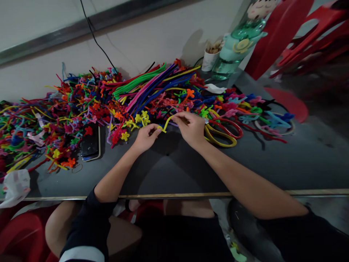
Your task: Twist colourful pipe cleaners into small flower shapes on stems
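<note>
A yellow pipe cleaner (167, 123) with a bend near its lower end spans the gap between my two hands, just above the table. My left hand (147, 137) pinches the lower, bent end between thumb and fingers. The upper end is gripped by the fingertips of my right hand (191, 128). Yellow pipe-cleaner flowers (143, 118) lie just beyond my left hand. Beside my right wrist are scissors with yellow handles (222, 137) and another pair with red handles (231, 128); their blades are hidden.
A large heap of coloured pipe cleaners and flowers (81, 102) lines the wall. Straight pipe cleaners (152, 85) rest on top. A phone (91, 143) lies left. At the back right stand a paper cup (210, 60) and a green bottle (231, 51). Red chairs (286, 40) are beyond.
</note>
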A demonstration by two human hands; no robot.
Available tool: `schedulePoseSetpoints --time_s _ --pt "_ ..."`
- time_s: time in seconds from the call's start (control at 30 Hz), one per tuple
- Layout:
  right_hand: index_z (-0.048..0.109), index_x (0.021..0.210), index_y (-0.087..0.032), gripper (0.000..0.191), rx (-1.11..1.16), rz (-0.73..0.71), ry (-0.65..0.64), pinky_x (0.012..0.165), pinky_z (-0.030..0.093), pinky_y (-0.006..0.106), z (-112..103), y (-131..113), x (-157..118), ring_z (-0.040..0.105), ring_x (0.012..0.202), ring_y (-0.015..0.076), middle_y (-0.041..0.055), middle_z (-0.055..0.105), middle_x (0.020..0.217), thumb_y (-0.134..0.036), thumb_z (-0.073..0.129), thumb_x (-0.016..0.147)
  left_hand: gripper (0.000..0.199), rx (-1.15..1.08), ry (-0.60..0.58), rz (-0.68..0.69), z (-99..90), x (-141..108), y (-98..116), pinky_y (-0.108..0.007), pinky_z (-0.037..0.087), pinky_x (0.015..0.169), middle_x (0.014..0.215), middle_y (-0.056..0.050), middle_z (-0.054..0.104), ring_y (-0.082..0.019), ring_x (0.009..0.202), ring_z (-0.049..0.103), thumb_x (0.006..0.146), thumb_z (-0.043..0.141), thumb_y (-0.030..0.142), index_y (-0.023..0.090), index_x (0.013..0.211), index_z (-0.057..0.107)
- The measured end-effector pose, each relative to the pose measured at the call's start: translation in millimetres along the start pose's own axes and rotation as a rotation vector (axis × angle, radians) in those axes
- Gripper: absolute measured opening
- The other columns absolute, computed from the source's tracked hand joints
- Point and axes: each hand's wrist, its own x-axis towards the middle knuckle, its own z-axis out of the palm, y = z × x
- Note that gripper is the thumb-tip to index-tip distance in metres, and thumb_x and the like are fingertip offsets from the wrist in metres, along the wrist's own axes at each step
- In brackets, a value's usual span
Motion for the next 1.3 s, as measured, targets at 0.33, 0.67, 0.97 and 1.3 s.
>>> schedulePoseSetpoints --time_s 0.33,0.67,0.97,1.3 --pt "0.075 0.087 -0.021 0.028 0.063 -0.154 -0.217 0.072 0.051 0.032 15.9 -4.4 -12.2 0.067 0.077 0.0177 0.0060 0.073 0.084 -0.037 0.052 0.090 0.037 -0.162 0.172 -0.041 12.3 0.2 -6.8 -0.021 0.035 0.053 0.060 0.003 0.051 -0.007 0.053 0.040 0.078 0.062 0.053 0.016 0.075 0.062" --pt "0.074 0.094 -0.017 0.033 -0.035 -0.265 -0.352 0.054 0.040 0.025 7.2 -6.2 -13.6 0.050 0.053 0.0113 0.0032 0.061 0.065 -0.034 0.046 0.090 0.024 0.025 0.270 -0.029 6.7 0.2 -7.6 -0.023 0.041 0.059 0.069 0.000 0.063 -0.010 0.059 0.050 0.079 0.061 0.040 0.016 0.077 0.067" --pt "0.072 0.077 -0.018 0.031 -0.093 -0.171 -0.341 0.058 0.042 0.025 10.4 -3.4 -11.6 0.058 0.060 0.0128 0.0042 0.068 0.069 -0.036 0.050 0.090 0.018 0.214 0.289 0.048 7.3 -3.3 -4.0 -0.023 0.041 0.059 0.069 0.000 0.064 -0.010 0.059 0.053 0.082 0.059 0.033 0.018 0.075 0.066" --pt "0.067 0.063 -0.016 0.034 0.125 0.012 -0.472 0.048 0.029 0.024 3.9 -7.8 -3.1 0.037 0.048 0.0077 -0.0024 0.048 0.051 -0.043 0.057 0.082 0.036 0.580 0.253 0.420 -13.2 -4.3 -4.0 -0.028 0.050 0.087 0.110 -0.008 0.070 -0.016 0.102 0.064 0.097 0.036 0.024 0.022 0.124 0.060"
